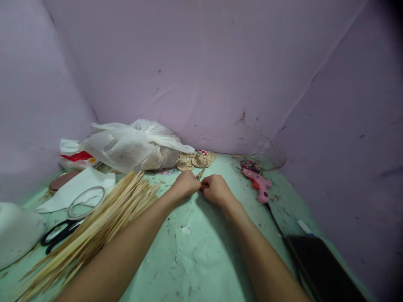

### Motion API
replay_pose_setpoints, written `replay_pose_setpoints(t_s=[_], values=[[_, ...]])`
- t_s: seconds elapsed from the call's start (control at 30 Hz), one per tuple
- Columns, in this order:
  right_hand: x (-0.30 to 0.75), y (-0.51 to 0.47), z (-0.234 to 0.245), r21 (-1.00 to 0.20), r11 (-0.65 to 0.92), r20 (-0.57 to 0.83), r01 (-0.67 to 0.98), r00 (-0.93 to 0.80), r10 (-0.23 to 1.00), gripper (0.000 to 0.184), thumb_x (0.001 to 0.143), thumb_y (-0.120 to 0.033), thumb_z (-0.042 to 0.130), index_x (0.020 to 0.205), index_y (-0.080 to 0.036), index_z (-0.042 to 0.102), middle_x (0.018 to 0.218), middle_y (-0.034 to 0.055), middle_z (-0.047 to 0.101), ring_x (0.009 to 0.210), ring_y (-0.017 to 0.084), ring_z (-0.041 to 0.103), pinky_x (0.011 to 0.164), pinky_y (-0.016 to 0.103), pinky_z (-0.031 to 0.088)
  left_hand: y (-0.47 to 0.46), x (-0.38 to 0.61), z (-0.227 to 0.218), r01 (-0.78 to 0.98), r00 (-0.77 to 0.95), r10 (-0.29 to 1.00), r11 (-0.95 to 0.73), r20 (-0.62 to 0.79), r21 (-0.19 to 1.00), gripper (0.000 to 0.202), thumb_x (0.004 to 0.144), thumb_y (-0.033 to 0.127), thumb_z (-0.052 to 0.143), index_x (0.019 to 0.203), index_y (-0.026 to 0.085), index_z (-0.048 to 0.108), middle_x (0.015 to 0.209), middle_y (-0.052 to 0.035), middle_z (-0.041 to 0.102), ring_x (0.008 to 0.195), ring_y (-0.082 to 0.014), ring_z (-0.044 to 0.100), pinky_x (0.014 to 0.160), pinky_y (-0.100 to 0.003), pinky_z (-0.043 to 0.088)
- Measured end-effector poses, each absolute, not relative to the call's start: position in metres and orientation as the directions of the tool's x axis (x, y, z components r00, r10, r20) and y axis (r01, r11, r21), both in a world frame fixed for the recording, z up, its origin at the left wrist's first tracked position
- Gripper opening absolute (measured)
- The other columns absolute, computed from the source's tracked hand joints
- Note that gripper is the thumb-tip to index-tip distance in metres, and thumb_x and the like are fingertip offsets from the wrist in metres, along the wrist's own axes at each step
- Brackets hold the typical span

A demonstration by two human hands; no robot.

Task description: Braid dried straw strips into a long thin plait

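My left hand (185, 183) and my right hand (215, 188) are both closed and meet knuckle to knuckle over the green table (195, 256). Between them they pinch a thin straw-coloured strand (199, 175) that rises a little toward the back. Just behind the hands lie small woven straw pieces (197, 160), one with red and white dots. A long bundle of pale straw strips (97, 228) lies under and beside my left forearm.
A white plastic bag (135, 144) sits at the back left, with black scissors (58, 235), a wire ring (86, 202) on white paper and a white bowl (15, 233) at the left. A pink glue gun (260, 184) with its black cord lies right; a dark flat slab (321, 268) is front right.
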State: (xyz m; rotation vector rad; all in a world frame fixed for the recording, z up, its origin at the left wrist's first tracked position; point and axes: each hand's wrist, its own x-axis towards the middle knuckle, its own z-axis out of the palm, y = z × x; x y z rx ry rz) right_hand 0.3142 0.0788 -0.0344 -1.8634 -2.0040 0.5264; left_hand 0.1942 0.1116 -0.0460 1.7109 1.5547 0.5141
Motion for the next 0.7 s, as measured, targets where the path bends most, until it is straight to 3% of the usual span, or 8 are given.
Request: replay_pose_setpoints(t_s=[0.1, 0.23, 0.43, 0.6, 0.7], values=[[0.308, 0.073, -0.030, -0.277, 0.094, 0.047, 0.956, -0.084, 0.995, 0.021, 0.064, -0.018, 0.051, 0.074, -0.018, 0.069, 0.072, 0.0095, 0.066, 0.067, 0.018, 0.058, 0.055, 0.023, 0.033, 0.115, 0.195, -0.052, 0.641, 0.166, 0.971, 0.024, -0.169, 0.767, 0.009, 0.052, 0.010, 0.051, 0.046, 0.014, 0.045, 0.042, 0.0040, 0.036, 0.043, -0.0061, 0.032, 0.039, -0.020, 0.017], [0.299, 0.067, -0.024, -0.135, 0.051, 0.039, 0.990, -0.046, 0.998, 0.023, 0.066, -0.017, 0.049, 0.080, -0.017, 0.068, 0.079, 0.0137, 0.065, 0.072, 0.022, 0.060, 0.059, 0.026, 0.037, 0.117, 0.196, -0.055, 0.636, 0.121, 0.979, 0.050, -0.164, 0.770, 0.007, 0.052, 0.012, 0.051, 0.048, 0.015, 0.047, 0.047, 0.0012, 0.043, 0.047, -0.0090, 0.038, 0.040, -0.021, 0.020], [0.284, 0.059, -0.014, -0.136, -0.102, 0.022, 0.985, 0.106, 0.994, 0.024, 0.071, -0.019, 0.050, 0.087, -0.011, 0.066, 0.082, 0.0176, 0.064, 0.080, 0.022, 0.059, 0.068, 0.026, 0.039, 0.119, 0.201, -0.058, 0.585, 0.076, 0.985, 0.081, -0.155, 0.807, 0.009, 0.051, 0.010, 0.052, 0.049, 0.015, 0.045, 0.048, 0.0013, 0.043, 0.050, -0.0098, 0.040, 0.042, -0.020, 0.023], [0.272, 0.052, -0.010, -0.135, -0.030, -0.008, 0.990, 0.029, 1.000, 0.023, 0.073, -0.016, 0.048, 0.086, -0.011, 0.066, 0.083, 0.0183, 0.064, 0.080, 0.022, 0.059, 0.068, 0.027, 0.039, 0.114, 0.203, -0.046, 0.361, 0.054, 0.927, 0.328, -0.371, 0.873, 0.017, 0.052, 0.006, 0.045, 0.048, 0.018, 0.034, 0.037, 0.0058, 0.027, 0.036, -0.0064, 0.027, 0.036, -0.021, 0.016], [0.263, 0.048, -0.009, -0.159, 0.032, -0.066, 0.987, -0.043, 0.997, 0.025, 0.075, -0.012, 0.044, 0.087, -0.010, 0.066, 0.087, 0.0193, 0.063, 0.082, 0.022, 0.059, 0.068, 0.027, 0.039, 0.109, 0.199, -0.037, 0.356, 0.066, 0.906, 0.371, -0.419, 0.858, 0.023, 0.050, 0.005, 0.045, 0.045, 0.019, 0.028, 0.035, 0.0063, 0.023, 0.034, -0.0054, 0.024, 0.035, -0.021, 0.015]])
